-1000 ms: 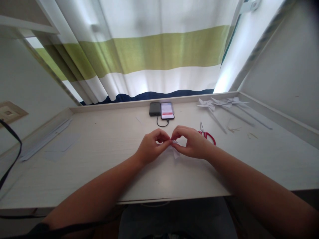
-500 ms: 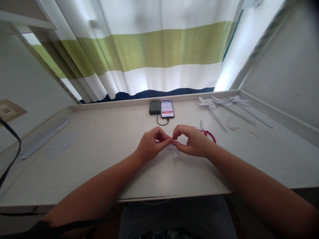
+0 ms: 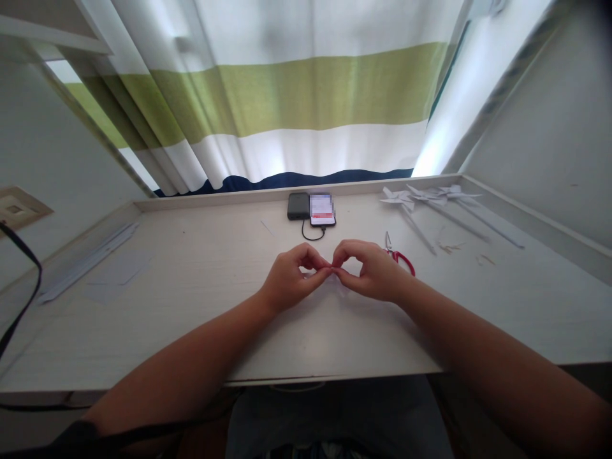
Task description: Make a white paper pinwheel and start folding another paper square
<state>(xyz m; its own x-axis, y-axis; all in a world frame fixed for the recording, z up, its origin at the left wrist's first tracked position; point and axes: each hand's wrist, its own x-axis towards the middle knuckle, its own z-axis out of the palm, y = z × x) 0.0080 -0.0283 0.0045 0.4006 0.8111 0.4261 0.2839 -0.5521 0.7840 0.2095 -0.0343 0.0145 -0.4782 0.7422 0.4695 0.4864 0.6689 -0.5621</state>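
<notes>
My left hand (image 3: 289, 281) and my right hand (image 3: 370, 273) meet fingertip to fingertip above the middle of the white desk (image 3: 191, 299). Both pinch a small piece of white paper (image 3: 340, 284), most of it hidden by the fingers. Red-handled scissors (image 3: 399, 255) lie just behind my right hand. Both forearms rest across the desk's front edge.
A phone (image 3: 321, 209) and a dark power bank (image 3: 298, 206) joined by a cable lie at the back. Several white paper pinwheels on sticks (image 3: 421, 201) lie at the back right. Paper strips and sheets (image 3: 102, 264) lie at the left. A striped curtain hangs behind.
The flap of paper that hung below my fingertips now shows much less. My hands stay in the same place, pinched together.
</notes>
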